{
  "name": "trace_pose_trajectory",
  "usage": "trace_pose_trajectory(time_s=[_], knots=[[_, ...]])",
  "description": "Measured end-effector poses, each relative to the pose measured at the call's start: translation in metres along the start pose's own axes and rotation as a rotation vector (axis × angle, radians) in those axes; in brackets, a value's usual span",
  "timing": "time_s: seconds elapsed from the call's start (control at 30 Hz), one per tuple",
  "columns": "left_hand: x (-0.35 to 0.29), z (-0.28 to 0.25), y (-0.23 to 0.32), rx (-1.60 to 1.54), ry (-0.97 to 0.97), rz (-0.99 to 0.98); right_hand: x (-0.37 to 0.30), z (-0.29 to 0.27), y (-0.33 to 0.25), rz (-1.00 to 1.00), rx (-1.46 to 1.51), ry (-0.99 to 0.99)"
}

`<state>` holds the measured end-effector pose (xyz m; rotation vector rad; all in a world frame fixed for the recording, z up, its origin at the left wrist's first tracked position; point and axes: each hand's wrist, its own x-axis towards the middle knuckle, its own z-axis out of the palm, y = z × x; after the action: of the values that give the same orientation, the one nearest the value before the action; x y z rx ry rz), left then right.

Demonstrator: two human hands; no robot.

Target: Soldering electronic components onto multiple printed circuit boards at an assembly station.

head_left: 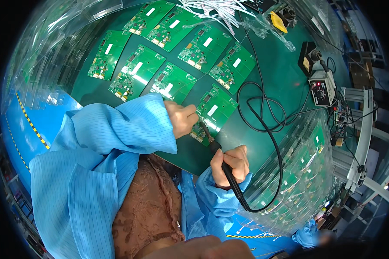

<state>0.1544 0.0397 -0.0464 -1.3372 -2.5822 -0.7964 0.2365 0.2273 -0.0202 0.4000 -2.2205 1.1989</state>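
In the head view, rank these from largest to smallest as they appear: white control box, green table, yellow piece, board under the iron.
1. Green table
2. Board under the iron
3. White control box
4. Yellow piece

And it's gloss everywhere: the rectangular green circuit boards shine hard under the light, over a smooth green tabletop with a softer sheen. The slim black-handled soldering iron looks like dark plastic, its cable smooth and rubbery. Here's thin striped blue cloth in the sleeve, rough-textured brown fabric on the garment, and slick, clear plastic trays glinting alongside!
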Motion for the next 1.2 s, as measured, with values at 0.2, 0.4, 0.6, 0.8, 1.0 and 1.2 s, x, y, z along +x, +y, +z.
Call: trace_pose_trajectory(time_s=[0.2, 0.4, 0.6, 0.8, 1.0, 1.2], knots=[[-0.005, -0.005, -0.001, -0.008, -0.011, 0.006, -0.002, -0.001, -0.001, 0.014, 0.036, 0.044], [-0.004, 0.001, 0.0, -0.023, 0.01, 0.036, -0.001, -0.001, -0.001, -0.009, 0.031, 0.019], [0.01, -0.029, 0.004, 0.033, -0.124, 0.07, 0.001, 0.002, 0.002, -0.017, 0.027, 0.017], [0.007, -0.023, 0.004, 0.015, -0.146, 0.009, 0.001, 0.002, 0.001, -0.034, 0.007, -0.005], [0.011, -0.031, 0.007, 0.032, -0.129, 0.077, 0.0, 0.001, 0.0, -0.012, -0.006, -0.006], [-0.002, -0.004, 0.0, -0.016, -0.001, -0.013, -0.002, -0.003, -0.002, 0.038, 0.019, 0.041]])
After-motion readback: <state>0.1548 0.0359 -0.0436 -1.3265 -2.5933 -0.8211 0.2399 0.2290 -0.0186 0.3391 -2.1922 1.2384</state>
